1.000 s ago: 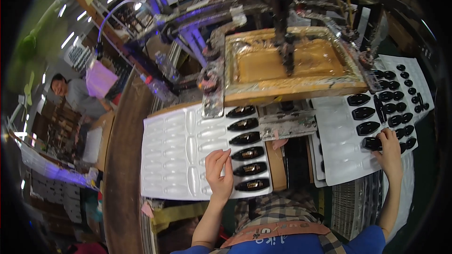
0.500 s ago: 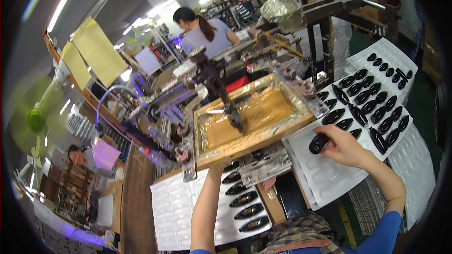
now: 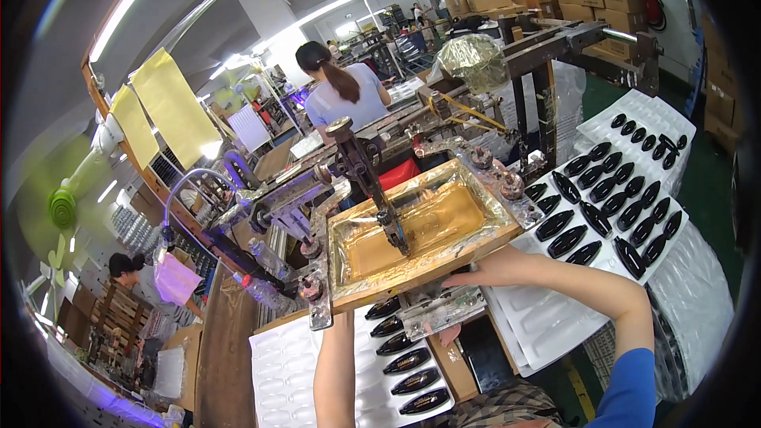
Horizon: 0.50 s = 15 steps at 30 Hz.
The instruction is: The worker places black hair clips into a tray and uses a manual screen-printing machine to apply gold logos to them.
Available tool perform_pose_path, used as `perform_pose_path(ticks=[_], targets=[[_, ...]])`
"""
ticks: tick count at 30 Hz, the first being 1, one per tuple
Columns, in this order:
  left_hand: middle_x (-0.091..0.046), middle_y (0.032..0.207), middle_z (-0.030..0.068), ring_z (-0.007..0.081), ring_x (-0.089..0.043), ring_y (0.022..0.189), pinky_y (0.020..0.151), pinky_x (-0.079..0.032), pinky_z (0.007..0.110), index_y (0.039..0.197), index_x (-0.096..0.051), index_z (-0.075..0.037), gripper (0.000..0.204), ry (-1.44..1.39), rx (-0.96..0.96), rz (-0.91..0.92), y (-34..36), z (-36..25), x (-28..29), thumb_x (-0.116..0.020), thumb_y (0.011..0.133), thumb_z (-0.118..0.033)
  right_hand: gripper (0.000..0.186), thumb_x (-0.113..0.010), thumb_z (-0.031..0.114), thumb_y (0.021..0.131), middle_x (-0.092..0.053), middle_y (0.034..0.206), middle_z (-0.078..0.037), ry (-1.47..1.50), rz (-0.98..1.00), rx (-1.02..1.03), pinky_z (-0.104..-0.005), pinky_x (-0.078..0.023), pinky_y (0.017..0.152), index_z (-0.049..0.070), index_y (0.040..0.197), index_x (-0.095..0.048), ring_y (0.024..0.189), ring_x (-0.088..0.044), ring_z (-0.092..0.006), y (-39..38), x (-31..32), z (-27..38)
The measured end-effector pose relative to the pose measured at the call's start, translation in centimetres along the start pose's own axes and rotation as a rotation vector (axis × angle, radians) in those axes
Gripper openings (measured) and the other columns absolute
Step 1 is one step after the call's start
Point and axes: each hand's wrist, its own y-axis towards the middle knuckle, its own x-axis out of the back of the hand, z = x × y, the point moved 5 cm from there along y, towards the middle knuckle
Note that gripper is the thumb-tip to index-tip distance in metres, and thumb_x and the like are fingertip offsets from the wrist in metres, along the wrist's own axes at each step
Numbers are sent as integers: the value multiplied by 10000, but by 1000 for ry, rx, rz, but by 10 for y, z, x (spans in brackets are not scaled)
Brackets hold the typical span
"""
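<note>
A wooden-framed printing screen (image 3: 432, 277) with amber mesh and a wet, shiny surface is tilted in front of me. My left forearm goes up beneath its near left corner, and the frame hides that hand. My right hand (image 3: 498, 268) reaches in under the near right edge. Its thumb points left above a worn metal base (image 3: 444, 313); the other fingers are mostly hidden, so I cannot see whether a part is in them. On a white moulded tray (image 3: 281, 364) at lower left lie several glossy black oval parts (image 3: 407, 361), some with gold print.
More black parts (image 3: 601, 190) fill white sheets at the right. Stacked white trays (image 3: 535, 329) stand nearer. A dark metal arm (image 3: 369, 182) hangs over the screen. Plastic bottles (image 3: 265, 293) stand left of it, a blurred green fan (image 3: 62, 206) farther left. Other people are in the background.
My right hand, which held a black oval part above the white trays, has moved left and under the screen. That part no longer shows in it. My view has shifted slightly.
</note>
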Motion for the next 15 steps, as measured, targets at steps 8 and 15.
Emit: perform_pose_path(ticks=[8,15], targets=[[-587,942,70,174,-578,832,743,-480,285,1007,-518,-23,194,-76,184,-648,-82,-32,98,-534,815,-48,742,-530,549,744,-444,1198,-228,175,333,-151,-329,-314,953,-20,1203,-402,1127,-408,-346,13,-50,6],[-567,905,73,136,-549,802,680,-458,221,1005,-527,-9,212,80,128,-836,-116,-17,185,-555,795,-8,702,-520,510,775,-434,1163,-291,66,258,-138,-375,-297,955,-59,1168,-399,1131,-392,-379,28,-55,10]])
